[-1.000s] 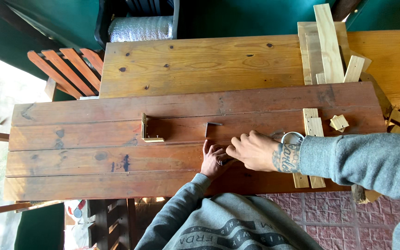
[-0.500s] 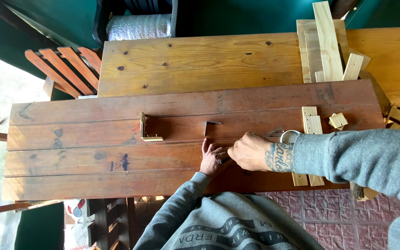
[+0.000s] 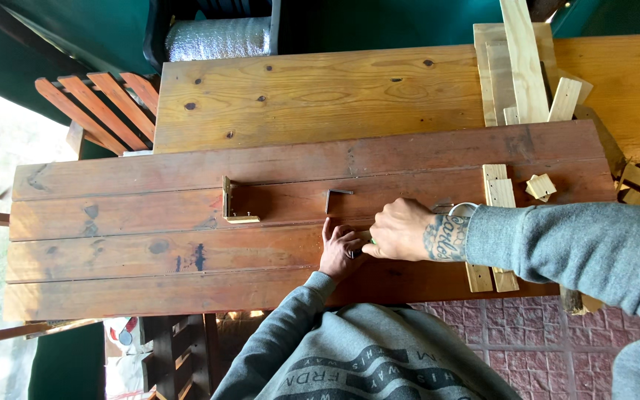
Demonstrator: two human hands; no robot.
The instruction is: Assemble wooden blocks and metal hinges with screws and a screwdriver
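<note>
Reddish plank panel (image 3: 187,252) bears both hands, left hand (image 3: 341,252) and right hand (image 3: 401,230), pinched on something small, brackets (image 3: 235,201) nearby.

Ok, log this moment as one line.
left hand flat on dark plank panel | right hand pinching small object beside it | brass bracket apart

Dark planks (image 3: 187,252): reddish-brown stained wood, worn, matt, w/ dark blotches & knots. Table (image 3: 320,96) behind: pale pine, smooth, knotty, slight sheen. Offcuts (image 3: 524,67): raw light wood, unfinished. Bracket (image 3: 231,204): metal, brassy, dull shine; small angle piece (image 3: 335,196): dark metal. Roll (image 3: 216,38): silvery foil-like, crinkled. Sleeves (image 3: 579,244): grey cloth, soft, matt. Chair slats (image 3: 105,104): orange-painted wood. Floor (image 3: 527,355): reddish brick, rough.
</note>
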